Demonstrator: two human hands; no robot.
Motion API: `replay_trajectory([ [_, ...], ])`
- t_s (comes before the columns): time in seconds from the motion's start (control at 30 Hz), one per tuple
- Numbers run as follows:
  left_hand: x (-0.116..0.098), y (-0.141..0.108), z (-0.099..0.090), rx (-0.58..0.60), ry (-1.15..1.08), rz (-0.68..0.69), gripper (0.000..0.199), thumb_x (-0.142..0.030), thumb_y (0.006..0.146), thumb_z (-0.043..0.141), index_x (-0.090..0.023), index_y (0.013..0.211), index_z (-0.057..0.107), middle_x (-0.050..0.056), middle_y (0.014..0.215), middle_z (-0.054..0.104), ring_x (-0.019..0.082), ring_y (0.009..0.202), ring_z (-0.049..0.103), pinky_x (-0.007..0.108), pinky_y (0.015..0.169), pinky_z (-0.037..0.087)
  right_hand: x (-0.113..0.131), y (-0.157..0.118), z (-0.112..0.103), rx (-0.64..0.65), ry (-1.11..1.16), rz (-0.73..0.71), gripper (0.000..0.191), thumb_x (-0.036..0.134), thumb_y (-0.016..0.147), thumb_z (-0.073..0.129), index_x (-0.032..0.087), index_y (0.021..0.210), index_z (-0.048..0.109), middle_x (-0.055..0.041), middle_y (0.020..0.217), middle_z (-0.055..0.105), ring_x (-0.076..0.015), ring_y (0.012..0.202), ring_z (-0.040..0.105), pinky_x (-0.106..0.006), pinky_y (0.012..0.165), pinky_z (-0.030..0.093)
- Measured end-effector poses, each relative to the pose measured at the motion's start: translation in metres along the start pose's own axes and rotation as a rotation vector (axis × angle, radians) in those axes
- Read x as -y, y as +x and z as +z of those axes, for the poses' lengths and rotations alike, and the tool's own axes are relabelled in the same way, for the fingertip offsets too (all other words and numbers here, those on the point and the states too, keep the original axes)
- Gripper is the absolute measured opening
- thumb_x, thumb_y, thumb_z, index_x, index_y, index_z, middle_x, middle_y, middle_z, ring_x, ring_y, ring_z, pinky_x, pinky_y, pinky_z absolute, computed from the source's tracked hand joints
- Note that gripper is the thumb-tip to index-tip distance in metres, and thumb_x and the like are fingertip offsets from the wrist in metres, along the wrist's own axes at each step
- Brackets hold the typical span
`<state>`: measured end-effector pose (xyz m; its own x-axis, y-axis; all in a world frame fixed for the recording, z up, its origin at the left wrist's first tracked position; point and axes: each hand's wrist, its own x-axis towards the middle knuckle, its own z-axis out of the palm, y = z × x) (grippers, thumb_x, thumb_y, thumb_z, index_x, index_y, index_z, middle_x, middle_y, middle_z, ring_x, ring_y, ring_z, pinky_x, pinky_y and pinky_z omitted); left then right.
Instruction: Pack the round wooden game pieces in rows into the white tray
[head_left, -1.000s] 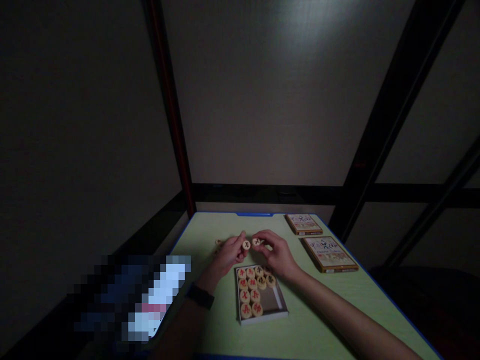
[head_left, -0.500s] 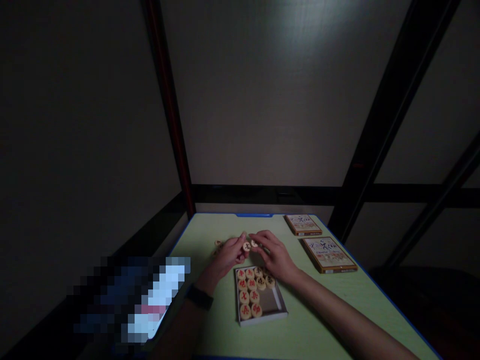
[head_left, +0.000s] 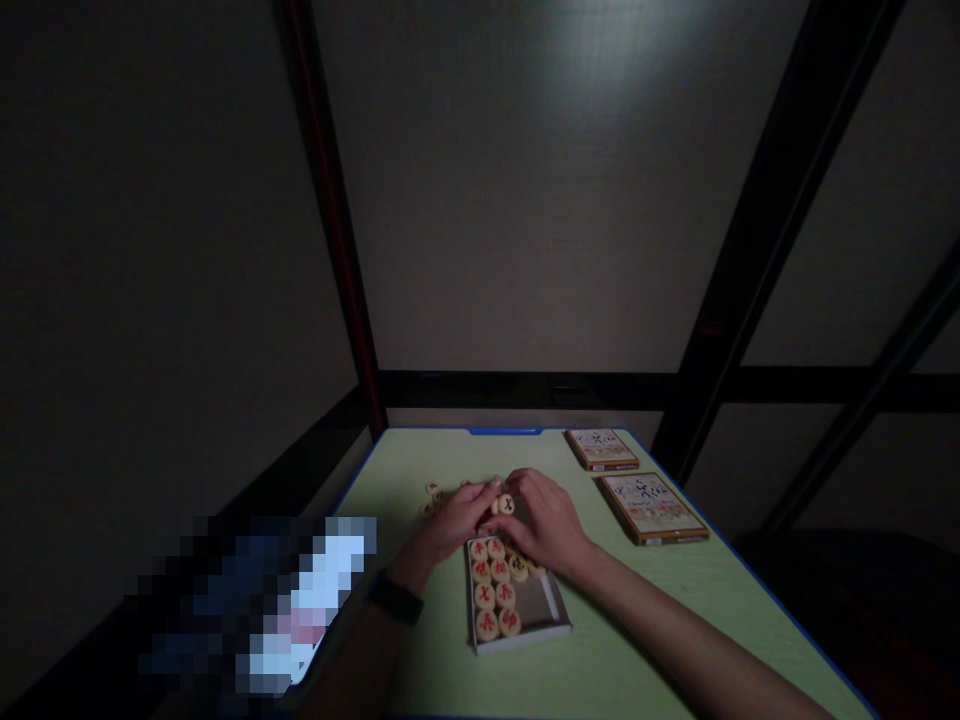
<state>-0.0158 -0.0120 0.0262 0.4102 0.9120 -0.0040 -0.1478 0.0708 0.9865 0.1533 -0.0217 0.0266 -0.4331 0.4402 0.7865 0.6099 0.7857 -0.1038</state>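
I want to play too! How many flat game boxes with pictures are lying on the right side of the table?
2: the far game box near the table's back edge, and the near game box just in front of it.

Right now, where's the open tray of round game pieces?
Head view, bottom centre: the tray lies on the green table, just below both hands, left of the two boxes.

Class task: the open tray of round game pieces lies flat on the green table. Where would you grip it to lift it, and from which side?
Probably grip the tray by its two long side walls, from above at the near end. That end holds no pieces, and both hands crowd the far end.
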Motion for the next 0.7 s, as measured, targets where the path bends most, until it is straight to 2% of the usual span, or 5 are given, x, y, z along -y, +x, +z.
replay_trajectory([
  [0.17,0.002,0.001,-0.001,-0.028,0.051,0.031,0.066,-0.080,0.061,0.070,-0.016,0.065,0.052,-0.008,0.055,0.040,0.006,0.052,0.032,0.023,0.049,0.022,0.003,0.002,-0.006,0.067,-0.217,-0.120,0.047,0.061,0.096,0.045,0.017,0.092,0.061,-0.0126,0.090,0.067,-0.0247,0.079,0.059,-0.038,0.070,0.045],
  [0.47,0.004,0.001,0.000,-0.022,-0.043,-0.051,0.064,-0.077,0.061,0.073,-0.018,0.068,0.049,-0.011,0.052,0.031,0.004,0.046,0.026,0.022,0.046,0.016,0.001,0.002,-0.004,0.013,-0.182,-0.168,0.036,0.051,0.099,0.049,0.017,0.096,0.062,-0.0110,0.087,0.069,-0.0227,0.077,0.060,-0.035,0.070,0.042],
  [0.57,-0.002,-0.005,0.000,0.027,-0.113,-0.037,0.059,-0.068,0.062,0.079,-0.017,0.067,0.050,-0.009,0.055,0.035,0.004,0.050,0.029,0.021,0.048,0.017,-0.001,0.000,-0.003,-0.024,-0.160,-0.141,0.035,0.050,0.098,0.051,0.017,0.097,0.063,-0.0112,0.088,0.070,-0.0224,0.077,0.061,-0.035,0.069,0.043],
  [0.7,-0.008,-0.012,-0.003,0.104,-0.178,-0.013,0.044,-0.049,0.065,0.086,-0.014,0.076,0.062,-0.005,0.063,0.042,0.005,0.055,0.034,0.021,0.052,0.022,-0.002,-0.001,-0.003,-0.038,-0.135,-0.096,0.037,0.052,0.099,0.049,0.018,0.098,0.063,-0.0112,0.089,0.071,-0.0223,0.078,0.062,-0.035,0.070,0.044],
])
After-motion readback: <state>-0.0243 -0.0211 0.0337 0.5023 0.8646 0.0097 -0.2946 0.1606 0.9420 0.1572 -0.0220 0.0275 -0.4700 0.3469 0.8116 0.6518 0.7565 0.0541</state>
